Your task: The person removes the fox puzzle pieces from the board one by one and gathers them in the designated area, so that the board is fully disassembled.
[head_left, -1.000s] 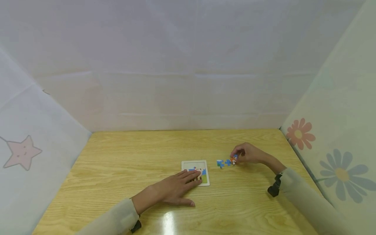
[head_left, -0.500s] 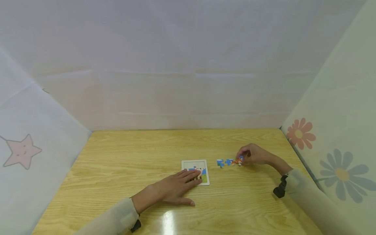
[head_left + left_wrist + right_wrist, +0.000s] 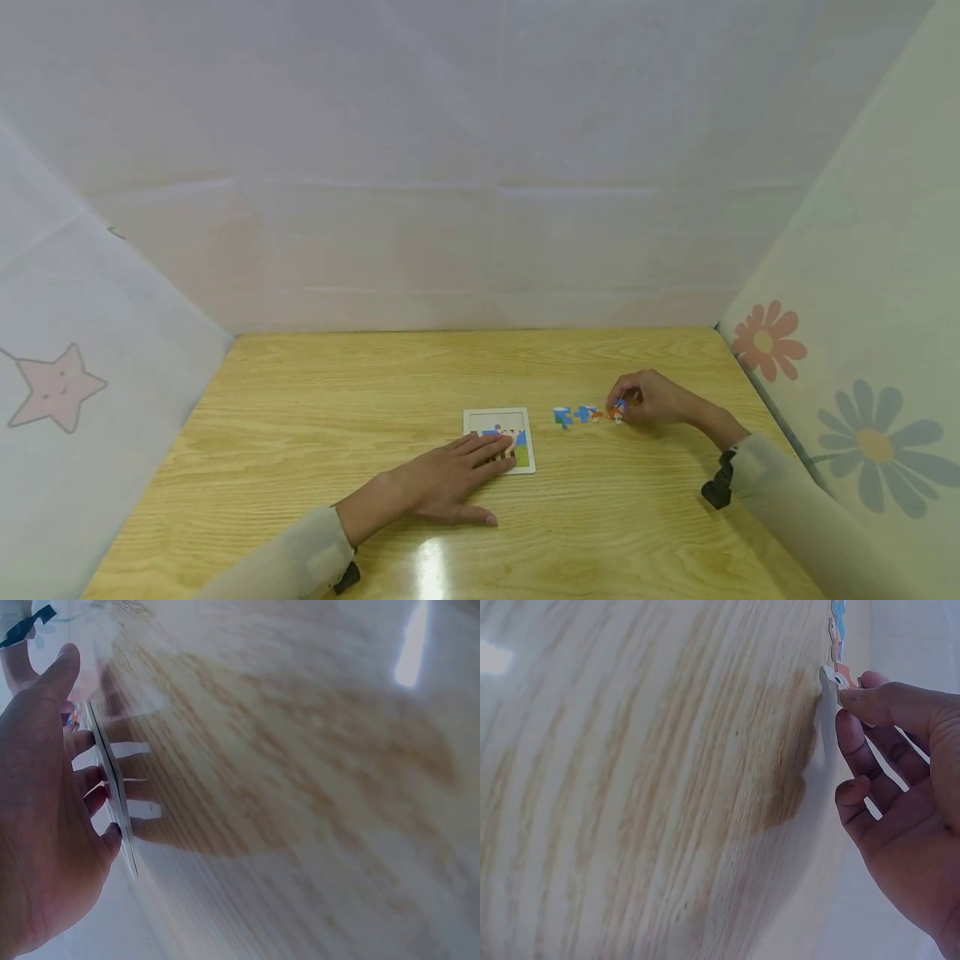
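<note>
My left hand (image 3: 450,482) rests flat with fingers spread over a small picture puzzle in a white-rimmed tray (image 3: 530,454). Its fingers cover the lower left of an animal picture, and a bare strip shows along the top. In the left wrist view the fingertips (image 3: 111,836) press on the tray. To the right, my right hand (image 3: 654,397) pinches an orange and blue puzzle piece (image 3: 617,412) between thumb and fingers. The right wrist view shows this piece (image 3: 845,676) at the thumb tip, tilted at the table surface.
Left of the pinched piece lie a blue and orange puzzle piece (image 3: 587,414) and a blue and green one (image 3: 562,417), side by side. The wooden table (image 3: 360,383) is bounded by white cloth walls (image 3: 480,250) at the back and sides.
My right hand has slid to the right with the orange and blue puzzle piece, and a gap has opened between it and the neighbouring piece. The left hand has stayed put.
</note>
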Motion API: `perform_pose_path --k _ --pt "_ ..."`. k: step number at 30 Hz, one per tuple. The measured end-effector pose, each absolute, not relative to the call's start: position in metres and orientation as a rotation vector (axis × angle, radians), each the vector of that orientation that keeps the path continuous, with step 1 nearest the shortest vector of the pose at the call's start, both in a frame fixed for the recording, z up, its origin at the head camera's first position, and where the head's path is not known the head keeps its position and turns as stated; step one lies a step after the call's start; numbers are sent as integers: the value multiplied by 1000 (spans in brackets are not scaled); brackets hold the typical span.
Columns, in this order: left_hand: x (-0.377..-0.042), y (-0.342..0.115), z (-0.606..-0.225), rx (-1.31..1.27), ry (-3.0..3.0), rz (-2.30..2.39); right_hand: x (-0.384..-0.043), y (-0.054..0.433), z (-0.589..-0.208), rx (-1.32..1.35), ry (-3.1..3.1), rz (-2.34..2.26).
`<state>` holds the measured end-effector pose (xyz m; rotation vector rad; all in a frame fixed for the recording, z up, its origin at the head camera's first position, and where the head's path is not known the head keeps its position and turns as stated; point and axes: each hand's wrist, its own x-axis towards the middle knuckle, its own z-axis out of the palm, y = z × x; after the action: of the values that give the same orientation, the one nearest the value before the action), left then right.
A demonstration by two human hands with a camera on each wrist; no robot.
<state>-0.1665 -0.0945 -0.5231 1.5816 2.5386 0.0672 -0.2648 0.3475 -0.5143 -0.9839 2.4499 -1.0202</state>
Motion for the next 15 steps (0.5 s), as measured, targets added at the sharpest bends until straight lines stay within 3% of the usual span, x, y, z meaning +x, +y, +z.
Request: perform_pose_path --k 15 --pt "-166 -95 -522 1597 2549 51 -265 347 -517 -958 2485 -1004"
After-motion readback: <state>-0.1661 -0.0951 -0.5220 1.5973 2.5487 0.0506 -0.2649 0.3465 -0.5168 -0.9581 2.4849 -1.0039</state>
